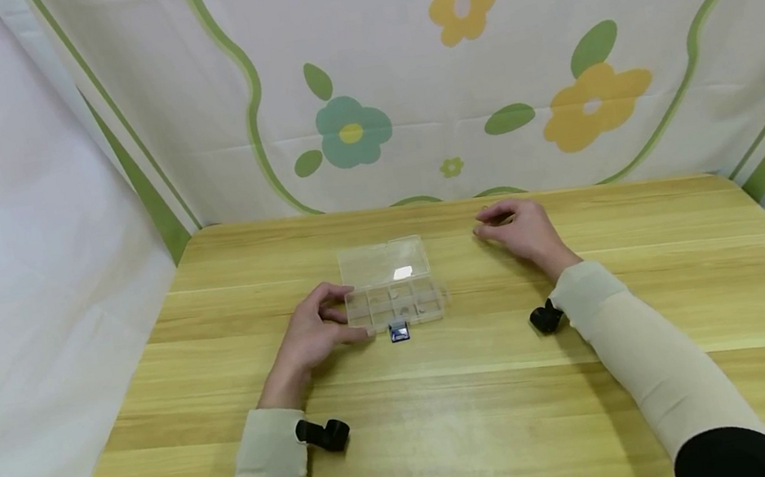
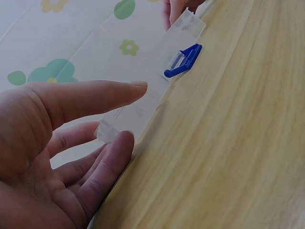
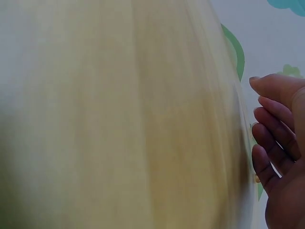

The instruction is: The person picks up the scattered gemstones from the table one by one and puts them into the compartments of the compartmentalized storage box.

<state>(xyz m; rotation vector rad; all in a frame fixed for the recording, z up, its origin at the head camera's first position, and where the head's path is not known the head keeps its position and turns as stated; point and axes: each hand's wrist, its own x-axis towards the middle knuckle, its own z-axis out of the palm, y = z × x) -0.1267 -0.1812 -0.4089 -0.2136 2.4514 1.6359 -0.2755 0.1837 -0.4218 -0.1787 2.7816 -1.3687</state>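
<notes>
A clear plastic compartment box (image 1: 397,324) lies on the table with its transparent lid (image 1: 382,265) raised away from the person. My left hand (image 1: 313,333) holds the box's left end, thumb along the front side and fingers toward the back. In the left wrist view, the thumb and fingertips of the left hand (image 2: 71,143) overlap the box end. A small blue piece (image 1: 400,332) sits at the middle of the box's front; close up, this blue piece (image 2: 185,61) has a frame-like shape. My right hand (image 1: 519,233) is near the table's back edge, fingers loosely bent.
The wood-grain table (image 1: 411,432) meets a white flowered cloth (image 1: 401,62) along its back edge. Tiny pale bits (image 1: 404,312) lie in some compartments. A small orange-brown thing (image 3: 257,179) shows beside the right little finger. Black wrist cameras are on both sleeves.
</notes>
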